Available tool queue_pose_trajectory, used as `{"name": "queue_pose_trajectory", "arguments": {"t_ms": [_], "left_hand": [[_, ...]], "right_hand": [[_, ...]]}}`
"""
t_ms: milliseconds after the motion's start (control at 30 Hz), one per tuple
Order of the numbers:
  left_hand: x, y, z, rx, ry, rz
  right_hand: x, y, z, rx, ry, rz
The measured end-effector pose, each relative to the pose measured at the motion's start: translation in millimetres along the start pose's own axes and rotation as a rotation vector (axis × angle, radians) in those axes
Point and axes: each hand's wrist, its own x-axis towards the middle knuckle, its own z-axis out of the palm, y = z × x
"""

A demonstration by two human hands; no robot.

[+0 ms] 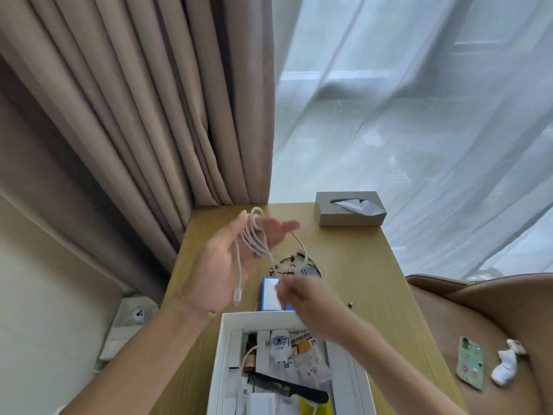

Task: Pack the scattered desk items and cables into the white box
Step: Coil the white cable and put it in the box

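My left hand is raised above the wooden desk, palm up, with a white cable looped several times around its fingers; one plug end dangles near my wrist. My right hand pinches the cable's other end, blurred, just beyond the white box. The box sits at the desk's near edge and holds a black comb, a white charger with a blue pattern and other small items. A blue-and-white small box and a thin black cable lie on the desk behind it.
A grey tissue box stands at the desk's far right. Beige curtains hang at the left, sheer white ones at the right. A brown chair on the right carries a phone and a crumpled white item.
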Motion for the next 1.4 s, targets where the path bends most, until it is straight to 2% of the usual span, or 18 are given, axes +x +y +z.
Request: {"name": "queue_pose_trajectory", "arguments": {"t_ms": [67,133,233,333,400,433,500,533,600,667,767,867,967,1067,1133,1200,1267,1400], "left_hand": [[6,-6,-7,0.501,0.215,0.086],[3,-20,-15,0.824,0.208,-0.018],[-13,-35,-20,0.685,-0.108,-0.223],[-18,-22,-12,0.316,-0.345,-0.195],[-12,-9,-6,0.053,-0.283,-0.127],[-8,-5,-6,0.032,-0.16,-0.076],[-1,-5,-8,0.296,0.091,0.003],[0,-9,-8,0.493,0.145,-0.001],[-6,-19,-7,0.742,0.078,-0.126],[-15,-28,-5,0.742,-0.079,-0.283],[-22,-27,-6,0.442,-0.319,-0.293],[-18,-6,2,0.001,-0.509,-0.185],[-12,4,-3,-0.176,-0.339,-0.144],[-11,-8,-13,0.17,-0.05,-0.144],[-14,-23,-19,0.48,0.022,-0.248],[-21,-33,-22,0.582,-0.082,-0.348],[-23,-34,-17,0.536,-0.236,-0.344],[-19,-24,-2,0.187,-0.434,-0.304]], "right_hand": [[-12,-11,15,-0.104,-0.065,-0.107],[-19,-22,3,-0.116,-0.004,-0.227],[-9,-19,-35,-0.037,0.208,-0.262],[9,0,-42,0.104,0.276,-0.165],[11,7,-20,0.109,0.117,-0.087],[7,8,-5,0.058,0.016,-0.078],[-8,3,15,-0.06,-0.104,-0.13],[-14,-2,15,-0.103,-0.097,-0.176],[-17,-15,-7,-0.147,0.013,-0.269],[-14,-24,-36,-0.081,0.118,-0.311],[-1,-16,-59,-0.004,0.247,-0.283],[8,1,-39,0.099,0.132,-0.153],[-5,3,-4,0.081,-0.043,-0.09],[-26,-13,5,-0.111,-0.072,-0.16],[-29,-22,-13,-0.188,0.005,-0.213],[-23,-21,-36,-0.201,0.098,-0.216],[-8,-11,-51,-0.073,0.16,-0.204],[8,11,-27,0.351,0.115,-0.111]]}}
